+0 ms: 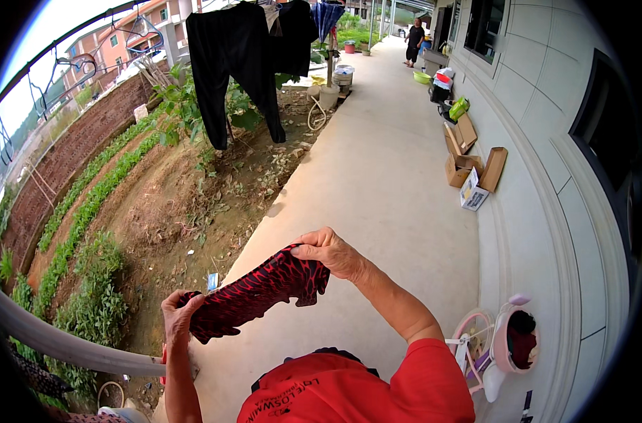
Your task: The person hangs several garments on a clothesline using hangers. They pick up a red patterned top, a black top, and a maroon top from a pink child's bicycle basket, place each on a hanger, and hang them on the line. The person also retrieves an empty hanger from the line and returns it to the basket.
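Observation:
A small red-and-black animal-print garment [261,292] is stretched between my two hands, above the concrete walkway. My left hand [176,317] pinches one end of its upper edge. Higher up and to the right, my right hand [328,252] grips the other end, its thumb on the cloth. The lower edge hangs loose and wavy; whether it is underwear or shorts I cannot tell. Ahead of my hands, black trousers [229,63] hang with other clothes from an overhead rail. Several hangers [46,88] dangle along that rail at the left.
A grey pole [88,352] crosses the lower left beside a planted plot [159,190]. A pink basin [503,342] with dark clothes stands at the right wall. Cardboard boxes [465,162] lie farther along it. A person [414,42] stands far down the walkway [377,141].

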The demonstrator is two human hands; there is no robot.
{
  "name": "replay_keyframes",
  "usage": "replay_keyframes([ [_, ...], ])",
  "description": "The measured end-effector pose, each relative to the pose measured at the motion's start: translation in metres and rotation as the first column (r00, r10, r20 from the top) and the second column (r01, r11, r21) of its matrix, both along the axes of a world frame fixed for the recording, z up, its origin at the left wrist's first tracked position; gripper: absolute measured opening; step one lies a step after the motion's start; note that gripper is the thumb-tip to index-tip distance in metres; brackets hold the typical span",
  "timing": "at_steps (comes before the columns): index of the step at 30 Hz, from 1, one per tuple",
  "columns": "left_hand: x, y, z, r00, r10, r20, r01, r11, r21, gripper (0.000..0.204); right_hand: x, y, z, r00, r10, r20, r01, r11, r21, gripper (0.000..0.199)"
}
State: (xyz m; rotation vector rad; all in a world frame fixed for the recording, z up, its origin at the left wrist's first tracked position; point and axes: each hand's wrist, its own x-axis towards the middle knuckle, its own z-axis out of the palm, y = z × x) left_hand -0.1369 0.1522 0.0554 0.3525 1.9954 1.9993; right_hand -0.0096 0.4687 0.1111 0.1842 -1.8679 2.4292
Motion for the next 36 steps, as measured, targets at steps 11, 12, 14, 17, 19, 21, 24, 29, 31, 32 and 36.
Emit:
replay_keyframes([
  [11, 0.041, 0.042, -0.053, 0.937, 0.081, -0.338, -0.181, 0.944, -0.276, 0.013, 0.048, 0.037, -0.022, 0.995, 0.004, 0.100, -0.017, 0.991, 0.129, 0.019],
  [12, 0.046, 0.044, -0.054, 0.934, 0.082, -0.349, -0.193, 0.935, -0.296, 0.016, 0.052, 0.037, -0.022, 0.994, 0.018, 0.106, -0.035, 0.986, 0.163, 0.019],
  [14, 0.055, 0.041, -0.068, 0.941, 0.155, -0.302, -0.241, 0.932, -0.271, 0.019, 0.060, 0.034, -0.020, 0.992, 0.053, 0.114, -0.078, 0.971, 0.228, 0.019],
  [17, 0.065, 0.039, -0.081, 0.940, 0.260, -0.222, -0.297, 0.942, -0.153, 0.022, 0.067, 0.029, -0.029, 0.986, 0.130, 0.102, -0.153, 0.948, 0.278, 0.019],
  [19, 0.076, 0.041, -0.085, 0.926, 0.310, -0.214, -0.339, 0.933, -0.117, 0.023, 0.071, 0.027, -0.034, 0.981, 0.157, 0.118, -0.184, 0.941, 0.285, 0.019],
  [21, 0.081, 0.041, -0.090, 0.909, 0.361, -0.206, -0.378, 0.925, -0.046, 0.021, 0.075, 0.024, -0.039, 0.985, 0.117, 0.126, -0.154, 0.923, 0.353, 0.020],
  [24, 0.088, 0.038, -0.093, 0.904, 0.419, -0.087, -0.416, 0.908, 0.051, 0.015, 0.077, 0.019, -0.049, 0.988, 0.081, 0.128, -0.125, 0.915, 0.383, 0.021],
  [29, 0.096, 0.029, -0.101, 0.899, 0.385, -0.211, -0.401, 0.915, -0.041, 0.016, 0.073, 0.014, -0.071, 0.979, 0.136, 0.148, -0.177, 0.932, 0.315, 0.021],
  [31, 0.106, 0.026, -0.099, 0.844, 0.410, -0.345, -0.483, 0.861, -0.161, 0.008, 0.068, 0.010, -0.075, 0.978, 0.140, 0.154, -0.179, 0.945, 0.273, 0.020],
  [32, 0.110, 0.022, -0.096, 0.829, 0.414, -0.375, -0.499, 0.851, -0.165, 0.008, 0.063, 0.008, -0.076, 0.975, 0.154, 0.158, -0.191, 0.949, 0.251, 0.020],
  [36, 0.120, -0.004, -0.093, 0.768, 0.411, -0.490, -0.596, 0.739, -0.314, 0.024, 0.057, 0.000, -0.074, 0.973, 0.118, 0.200, -0.130, 0.990, 0.046, 0.019],
])
